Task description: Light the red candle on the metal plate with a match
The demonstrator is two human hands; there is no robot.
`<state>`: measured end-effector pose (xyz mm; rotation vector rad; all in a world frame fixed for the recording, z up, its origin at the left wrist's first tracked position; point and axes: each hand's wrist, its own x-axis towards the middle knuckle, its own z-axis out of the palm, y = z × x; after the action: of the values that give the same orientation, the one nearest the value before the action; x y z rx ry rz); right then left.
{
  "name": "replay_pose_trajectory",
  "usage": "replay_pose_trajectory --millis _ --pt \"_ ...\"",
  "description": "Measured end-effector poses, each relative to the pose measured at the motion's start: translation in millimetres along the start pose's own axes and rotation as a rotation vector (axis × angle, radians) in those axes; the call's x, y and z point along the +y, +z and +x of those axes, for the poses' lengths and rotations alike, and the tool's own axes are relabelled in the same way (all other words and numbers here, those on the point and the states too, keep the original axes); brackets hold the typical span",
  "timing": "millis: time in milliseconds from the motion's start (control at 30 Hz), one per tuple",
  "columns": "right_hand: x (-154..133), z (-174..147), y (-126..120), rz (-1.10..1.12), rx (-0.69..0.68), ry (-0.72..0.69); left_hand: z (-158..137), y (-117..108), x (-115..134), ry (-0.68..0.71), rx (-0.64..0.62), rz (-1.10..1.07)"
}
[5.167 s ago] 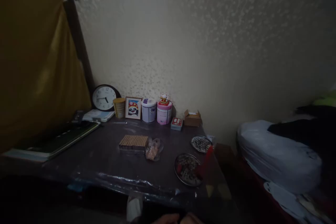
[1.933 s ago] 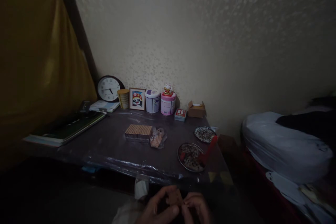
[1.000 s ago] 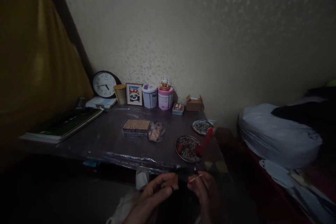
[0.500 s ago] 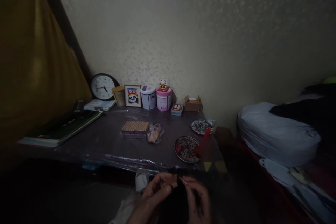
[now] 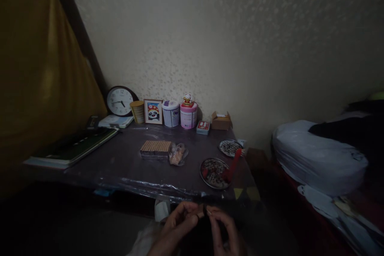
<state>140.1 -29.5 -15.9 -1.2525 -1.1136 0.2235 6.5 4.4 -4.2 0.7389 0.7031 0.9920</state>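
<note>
Both my hands are low at the bottom edge, in front of the table. My left hand (image 5: 177, 224) pinches a small brown box (image 5: 200, 210), about the size of a matchbox. My right hand (image 5: 221, 229) holds a thin pale stick (image 5: 208, 210) between thumb and fingers, its tip right against the box. The light is dim, so finer detail of the box and stick is hidden.
The plastic-covered dark table (image 5: 126, 168) carries a brown block pack (image 5: 155, 148), a small plastic bag (image 5: 177, 155), two metal plates (image 5: 213, 174) (image 5: 229, 147) with a red tool (image 5: 233, 163), a clock (image 5: 120, 101), tins (image 5: 188, 116) and books (image 5: 72, 148). At the right, a white bag (image 5: 318, 156) lies on a bed.
My hands rose into view holding the small box. My right hand held the stick apart from it, then brought it in against the box. The view shifted slightly.
</note>
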Motion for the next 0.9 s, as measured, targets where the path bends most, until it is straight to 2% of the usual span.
replay_pose_trajectory --millis 133,433,567,733,900 --pt "3 0 -2 -0.015 -0.019 0.044 0 -1 -2 0.017 -0.017 0.022" --pt "-2 -1 -1 0.016 -0.012 0.014 -9 11 14 -0.014 0.013 0.023" --pt "0 0 -1 0.021 -0.02 0.019 -8 9 12 -0.012 0.0 0.008" --pt "-3 0 -3 -0.01 -0.027 -0.023 -3 1 3 -0.014 0.016 -0.001" --pt "-2 2 -3 -0.056 -0.024 -0.118 -6 1 6 -0.02 0.023 0.022"
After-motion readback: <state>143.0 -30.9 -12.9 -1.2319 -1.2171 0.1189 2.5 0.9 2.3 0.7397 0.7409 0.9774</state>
